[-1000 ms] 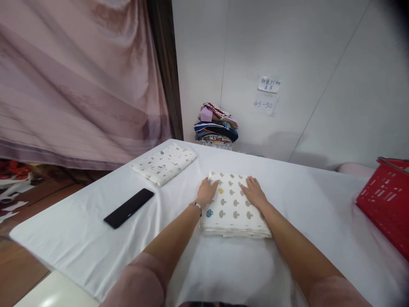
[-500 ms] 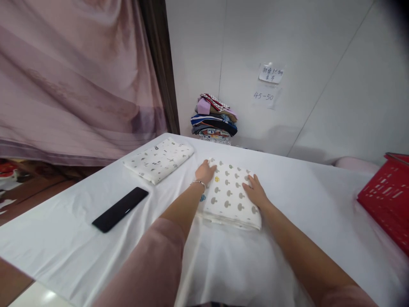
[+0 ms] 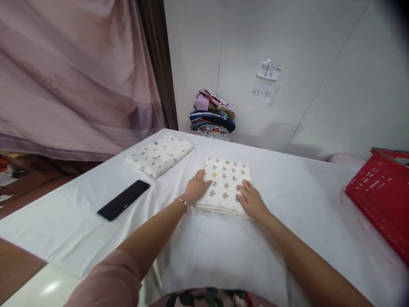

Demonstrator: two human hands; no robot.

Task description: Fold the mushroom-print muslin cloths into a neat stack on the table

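Observation:
A folded white cloth point(image 3: 225, 181) printed with grey mushroom shapes lies flat on the white-covered table point(image 3: 230, 243), its layered edge facing me. My left hand point(image 3: 196, 187), with a bracelet at the wrist, lies along the cloth's left edge, fingers stretched out and touching it. On the right edge rests my right hand point(image 3: 252, 200), its fingers spread over the print. Neither hand grips the cloth. Farther back on the left is a second folded white cloth point(image 3: 159, 153) with small scattered prints.
A black flat phone-like object point(image 3: 124, 199) lies on the table's left side. At the right edge stands a red plastic basket point(image 3: 380, 192). Behind the table is a stack of folded fabrics point(image 3: 212, 115) by the wall. A pink curtain point(image 3: 76, 81) hangs at left.
Both hands have slid toward me along the sides of the mushroom-print cloth, the left one also outward. My view has shifted slightly.

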